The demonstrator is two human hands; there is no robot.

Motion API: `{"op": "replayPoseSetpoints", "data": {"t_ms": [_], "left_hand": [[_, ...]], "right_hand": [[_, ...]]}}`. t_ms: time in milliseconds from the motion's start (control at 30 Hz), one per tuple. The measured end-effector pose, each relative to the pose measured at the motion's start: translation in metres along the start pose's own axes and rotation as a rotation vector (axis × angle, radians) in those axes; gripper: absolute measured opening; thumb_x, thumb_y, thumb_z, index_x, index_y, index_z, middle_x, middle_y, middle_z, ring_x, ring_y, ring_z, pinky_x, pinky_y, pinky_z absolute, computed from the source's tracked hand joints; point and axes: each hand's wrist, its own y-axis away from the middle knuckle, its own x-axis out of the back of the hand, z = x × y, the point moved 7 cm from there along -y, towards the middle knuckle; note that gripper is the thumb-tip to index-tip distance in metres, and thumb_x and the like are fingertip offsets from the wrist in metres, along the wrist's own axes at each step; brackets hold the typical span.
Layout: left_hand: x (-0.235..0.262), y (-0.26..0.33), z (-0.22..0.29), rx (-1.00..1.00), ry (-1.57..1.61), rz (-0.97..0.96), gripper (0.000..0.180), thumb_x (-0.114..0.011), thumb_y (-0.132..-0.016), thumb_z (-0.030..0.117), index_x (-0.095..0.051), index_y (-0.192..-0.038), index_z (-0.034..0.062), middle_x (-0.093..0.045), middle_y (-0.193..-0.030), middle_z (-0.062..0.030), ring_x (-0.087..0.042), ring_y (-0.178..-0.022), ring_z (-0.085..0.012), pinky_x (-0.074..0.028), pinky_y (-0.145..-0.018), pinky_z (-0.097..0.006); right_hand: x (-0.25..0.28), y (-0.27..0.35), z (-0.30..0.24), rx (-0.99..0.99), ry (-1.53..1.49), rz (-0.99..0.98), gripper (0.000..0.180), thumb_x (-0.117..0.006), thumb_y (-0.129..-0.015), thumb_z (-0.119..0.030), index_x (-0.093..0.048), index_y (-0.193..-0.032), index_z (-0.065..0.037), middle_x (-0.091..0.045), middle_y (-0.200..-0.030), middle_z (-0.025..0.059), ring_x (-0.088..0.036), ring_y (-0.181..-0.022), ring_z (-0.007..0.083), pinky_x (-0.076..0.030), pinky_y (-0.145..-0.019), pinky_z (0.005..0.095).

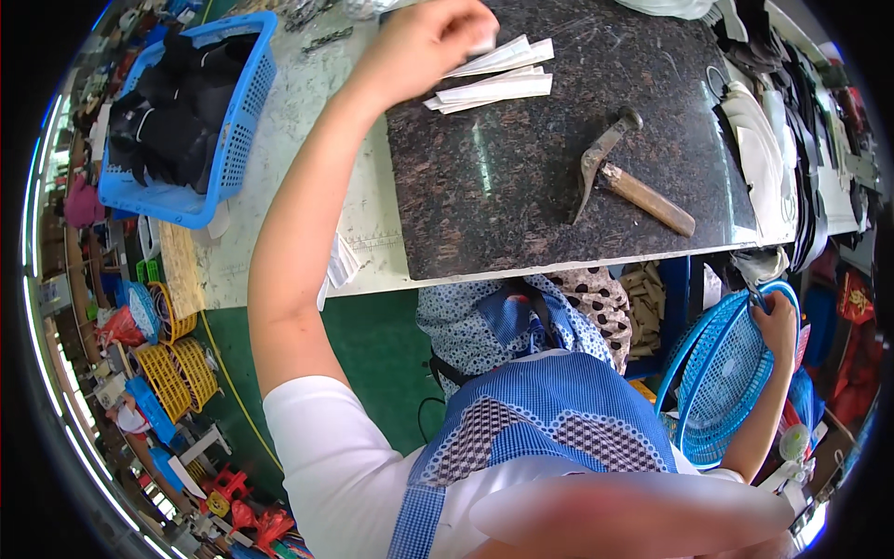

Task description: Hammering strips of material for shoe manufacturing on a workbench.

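Observation:
At the far edge, my left hand reaches over the left side of a dark speckled stone slab. Its fingers are curled together, with a small pale bit at the tips too blurred to name. Just right of that hand, several off-white strips lie fanned in two small piles. A hammer with a wooden handle and curved metal head rests on the slab. Low on the right, my right hand is closed at the rim of a tilted blue round basket. A small dark object shows by its fingers.
A blue crate of black pieces stands on the pale table at left. Stacked black and white cut pieces line the right edge. Below the table, a blue bin holds beige pieces. Yellow baskets stand at far left.

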Motion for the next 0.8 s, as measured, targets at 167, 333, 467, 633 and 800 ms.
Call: {"op": "replayPoseSetpoints", "data": {"t_ms": [167, 333, 467, 633, 800], "left_hand": [[-0.026, -0.004, -0.014, -0.179, -0.038, -0.026, 0.025, -0.061, -0.096, 0.012, -0.068, -0.118, 0.0032, -0.07, -0.114, -0.0091, -0.066, -0.107, -0.0214, -0.05, -0.091, -0.033], [0.015, 0.041, -0.057, 0.107, 0.004, 0.05, 0.026, -0.058, -0.102, 0.014, -0.064, -0.123, -0.0005, -0.067, -0.123, -0.0093, -0.062, -0.113, -0.0173, -0.046, -0.101, -0.03], [0.016, 0.072, -0.045, 0.161, 0.001, 0.078, 0.024, -0.057, -0.103, 0.013, -0.064, -0.12, -0.003, -0.066, -0.121, -0.0101, -0.061, -0.114, -0.0177, -0.045, -0.102, -0.03], [0.077, 0.146, -0.045, 0.203, -0.082, 0.331, 0.024, -0.058, -0.102, 0.011, -0.064, -0.118, -0.005, -0.067, -0.119, -0.0143, -0.062, -0.111, -0.0197, -0.047, -0.101, -0.032], [0.102, 0.196, -0.023, 0.311, -0.08, 0.53, 0.019, -0.064, -0.098, 0.01, -0.07, -0.113, -0.0001, -0.071, -0.112, -0.0081, -0.065, -0.105, -0.0148, -0.049, -0.096, -0.027]], "right_hand": [[-0.001, 0.013, 0.03, 0.009, 0.005, 0.052, 0.032, -0.077, -0.075, -0.025, -0.063, -0.085, 0.001, -0.065, -0.082, 0.0223, -0.064, -0.077, 0.0376, -0.048, -0.068, 0.0459], [0.044, 0.019, 0.009, -0.045, -0.002, 0.052, 0.03, -0.077, -0.075, -0.021, -0.063, -0.091, 0.0, -0.067, -0.081, 0.0152, -0.066, -0.078, 0.0259, -0.05, -0.071, 0.0391], [0.034, 0.014, 0.01, -0.119, 0.067, 0.007, 0.031, -0.077, -0.073, -0.024, -0.066, -0.089, -0.001, -0.069, -0.085, 0.0165, -0.067, -0.082, 0.0328, -0.052, -0.074, 0.043], [-0.029, -0.05, -0.019, 0.014, 0.17, -0.191, 0.041, -0.078, -0.073, -0.032, -0.071, -0.098, -0.001, -0.071, -0.092, 0.0212, -0.069, -0.091, 0.038, -0.056, -0.08, 0.0465], [-0.039, -0.029, 0.002, 0.343, -0.354, 0.205, 0.02, -0.068, -0.086, -0.007, -0.069, -0.105, 0.0, -0.071, -0.1, 0.0148, -0.069, -0.097, 0.0278, -0.052, -0.084, 0.0376]]}}
